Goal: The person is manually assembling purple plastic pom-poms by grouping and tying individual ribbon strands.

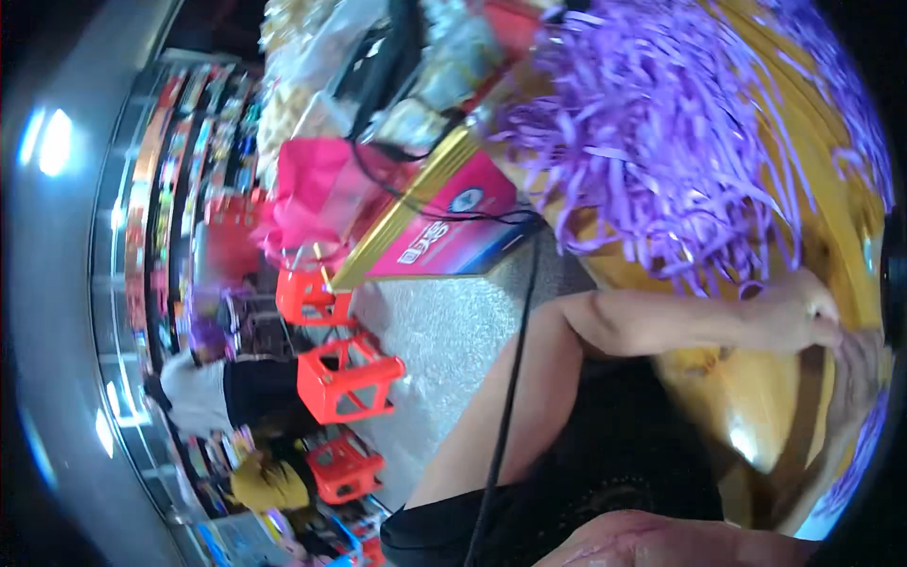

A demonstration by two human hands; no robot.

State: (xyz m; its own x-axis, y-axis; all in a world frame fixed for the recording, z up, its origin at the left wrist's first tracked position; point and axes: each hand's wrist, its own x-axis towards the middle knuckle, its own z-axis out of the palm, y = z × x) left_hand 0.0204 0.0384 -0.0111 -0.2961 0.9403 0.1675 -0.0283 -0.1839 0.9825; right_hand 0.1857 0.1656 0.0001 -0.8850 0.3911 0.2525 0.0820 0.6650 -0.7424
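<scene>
A big heap of shiny purple ribbon strips (661, 142) lies over a yellow-brown wooden tabletop (756, 406). My left hand (801, 307) is at the table just below the heap, its fingers curled closed. What they hold, if anything, is hidden. Close against its fingertips is my right hand (855, 369), dim and blurred near the picture's rim, so its finger positions do not show clearly. More purple strips hang along the far right edge beyond both hands.
A pink sign panel with a gold edge (444, 217) stands beside the heap, crossed by a black cable (515, 378). Plastic-wrapped goods pile up behind it. Red stools (345, 383) stand on the grey floor (435, 331); people (198, 387) are near stocked shelves (156, 217).
</scene>
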